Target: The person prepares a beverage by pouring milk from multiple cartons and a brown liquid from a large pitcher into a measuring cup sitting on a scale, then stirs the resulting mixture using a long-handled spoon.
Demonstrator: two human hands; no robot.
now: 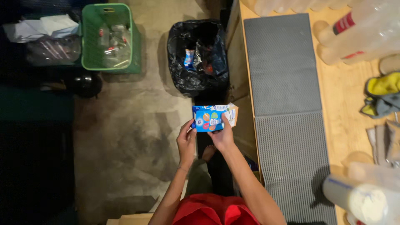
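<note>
Holding the blue drink carton in both hands: my left hand grips its left edge, my right hand closes on its lower right. The carton hangs over the floor, just below the black bin bag and beside the bench. Risk, as I judge it: the grip sits low, so the carton could tip out short of the bag. The bag holds a similar carton and other scraps. Left of the bag, the green basket holds clear plastic bottles.
</note>
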